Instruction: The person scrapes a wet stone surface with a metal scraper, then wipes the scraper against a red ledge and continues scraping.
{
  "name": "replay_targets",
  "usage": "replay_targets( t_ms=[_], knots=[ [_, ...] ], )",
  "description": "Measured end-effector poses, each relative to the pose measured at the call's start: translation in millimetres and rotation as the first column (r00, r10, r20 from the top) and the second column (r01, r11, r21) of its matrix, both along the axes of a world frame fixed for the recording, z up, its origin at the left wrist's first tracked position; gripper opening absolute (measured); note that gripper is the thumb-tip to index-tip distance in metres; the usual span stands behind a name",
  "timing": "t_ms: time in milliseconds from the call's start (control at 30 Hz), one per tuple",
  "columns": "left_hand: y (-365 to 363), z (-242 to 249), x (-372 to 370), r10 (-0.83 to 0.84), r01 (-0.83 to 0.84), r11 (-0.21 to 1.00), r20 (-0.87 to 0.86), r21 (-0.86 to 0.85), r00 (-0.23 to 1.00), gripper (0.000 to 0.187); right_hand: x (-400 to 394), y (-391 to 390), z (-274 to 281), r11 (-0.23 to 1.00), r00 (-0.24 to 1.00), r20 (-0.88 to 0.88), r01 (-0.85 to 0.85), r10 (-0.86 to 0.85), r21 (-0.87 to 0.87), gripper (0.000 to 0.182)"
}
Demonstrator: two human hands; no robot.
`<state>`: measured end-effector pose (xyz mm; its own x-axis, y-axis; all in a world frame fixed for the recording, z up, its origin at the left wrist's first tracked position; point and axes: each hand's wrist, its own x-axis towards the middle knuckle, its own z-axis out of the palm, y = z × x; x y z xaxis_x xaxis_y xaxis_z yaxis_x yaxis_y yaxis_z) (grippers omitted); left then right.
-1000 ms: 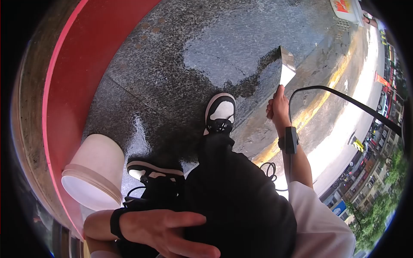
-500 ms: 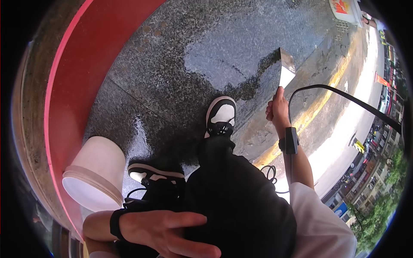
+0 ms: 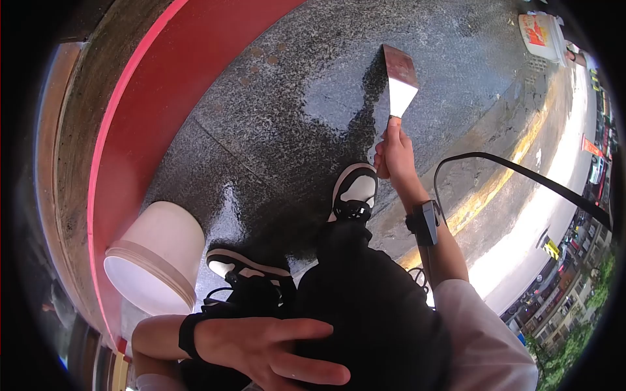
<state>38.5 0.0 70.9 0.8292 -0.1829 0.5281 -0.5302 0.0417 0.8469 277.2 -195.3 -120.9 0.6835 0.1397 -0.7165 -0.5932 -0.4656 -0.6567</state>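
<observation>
My right hand (image 3: pixel 395 156) is wrapped round the handle of a scraper (image 3: pixel 402 94), its wide metal blade pointing away from me over the wet stone floor (image 3: pixel 261 124). Brown reflection or dirt shows on the blade's outer half, while the part near the handle shines bright. My left hand (image 3: pixel 267 348) rests over my dark trousers at the bottom of the view, fingers spread, with nothing in it. Beyond the left wrist, a white bucket (image 3: pixel 166 234) lies on its side, its mouth facing me.
A red curved wall base (image 3: pixel 140 130) with a pink edge runs along the left. My shoes (image 3: pixel 355 192) stand on the wet floor. A black cable (image 3: pixel 521 171) arcs on the right. At the top right is a white tub (image 3: pixel 541 39), with another person's arm (image 3: pixel 577 58) beside it.
My right hand has swung the scraper left and farther out, turning its blade face toward me. The view has shifted slightly; my left hand keeps its spread pose.
</observation>
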Motion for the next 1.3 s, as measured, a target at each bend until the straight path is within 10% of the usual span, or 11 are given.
replay_targets(
  t_ms=[267,700,1300],
  knots=[
    [-3,6,-5,-0.009,0.008,1.0,-0.041,-0.019,0.999,0.059,-17,56,7,0.89,0.891,-0.031,-0.451,0.453,0.07,0.043],
    [4,7,9,-0.071,0.07,0.997,0.035,0.013,0.997,0.056,34,93,15,0.945,0.991,-0.111,0.107,-0.076,0.31,0.031],
    [3,12,10,-0.096,0.097,0.995,-0.014,0.032,0.995,0.061,107,79,8,0.994,0.984,0.146,0.095,-0.101,0.051,0.039]
  ],
)
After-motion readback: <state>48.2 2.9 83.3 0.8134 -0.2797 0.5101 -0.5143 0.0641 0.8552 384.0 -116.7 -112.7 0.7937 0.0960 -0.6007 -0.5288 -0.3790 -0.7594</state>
